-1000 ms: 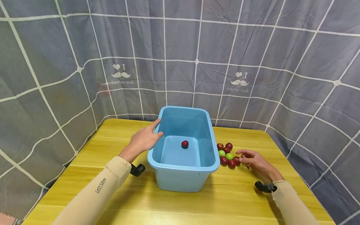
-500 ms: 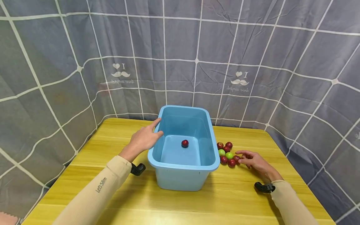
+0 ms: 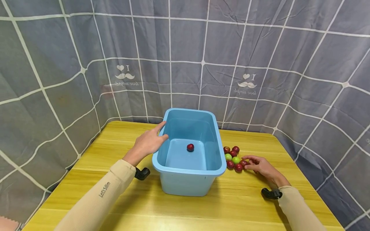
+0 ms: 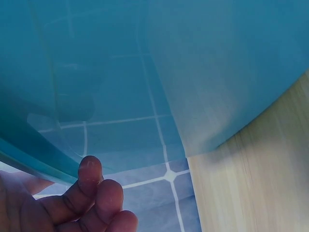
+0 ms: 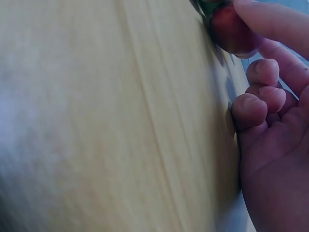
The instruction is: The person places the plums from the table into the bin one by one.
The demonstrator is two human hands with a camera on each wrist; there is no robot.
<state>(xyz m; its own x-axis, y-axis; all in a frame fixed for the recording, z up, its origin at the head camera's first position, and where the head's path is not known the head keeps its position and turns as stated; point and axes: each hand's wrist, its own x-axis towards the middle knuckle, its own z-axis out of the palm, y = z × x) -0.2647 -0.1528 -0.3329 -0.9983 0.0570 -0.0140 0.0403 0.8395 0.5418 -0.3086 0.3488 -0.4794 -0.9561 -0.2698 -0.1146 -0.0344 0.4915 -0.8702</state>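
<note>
Two hands are at work, one on each side of the blue tub [image 3: 189, 175]. On the left, the left hand [image 3: 148, 143] lies against the tub's left rim with fingers fairly straight and relaxed, thumb toward the inside wall; the left wrist view shows fingertips [image 4: 91, 169] just beside the translucent blue wall, gripping nothing. Keeping that hand pressed lightly on the rim looks wise, so the light tub does not slide on the desk [image 3: 95, 150].

Inside the tub, one red fruit [image 3: 190, 147] lies alone on the floor, near the middle. The tub's long axis runs away from the person, toward the grey checked curtain [image 3: 185, 57], open side up.

Right of the tub, a cluster of small fruits [image 3: 233, 158], red with two green, lies on the desk just beside the tub wall. The right hand [image 3: 261, 166] reaches into its near right edge. In the right wrist view a fingertip and thumb appear to pinch a red plum-like fruit [image 5: 231, 34], the other fingers curled loosely above the desk. The fruit is round, so it has no clear long axis or heading. I judge a gentle pinch across its widest part best, lifting straight up so the neighbours touching it are not rolled away.
</note>
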